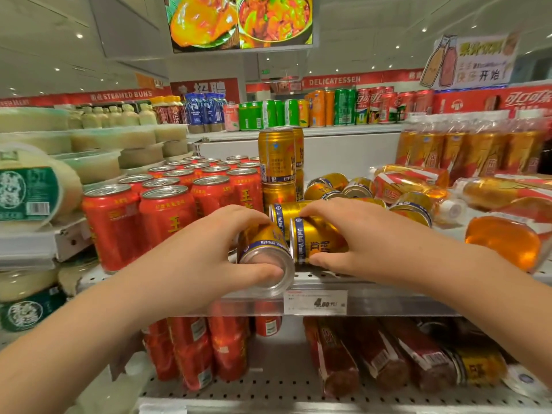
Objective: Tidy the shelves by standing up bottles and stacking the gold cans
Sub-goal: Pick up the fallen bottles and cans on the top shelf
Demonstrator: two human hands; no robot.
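Left grip clamped round a toppled gold can; right grip clamped round the neighbouring can, both lying on the shelf.

**Gold cans partly stacked, most bottles down**

We see stacked gold cans standing upright, one on another, with a second stack just behind. At the front of the shelf, the near gold can lies on its side, silver base toward us, gripped by the left hand. Touching it, the second gold can lies sideways under the right hand. A third gold can lies just behind them. Loose gold cans lie tipped further back. Amber fallen bottles lie flat to the right, upright bottles stand behind them, and dark bottles lie on the lower shelf.
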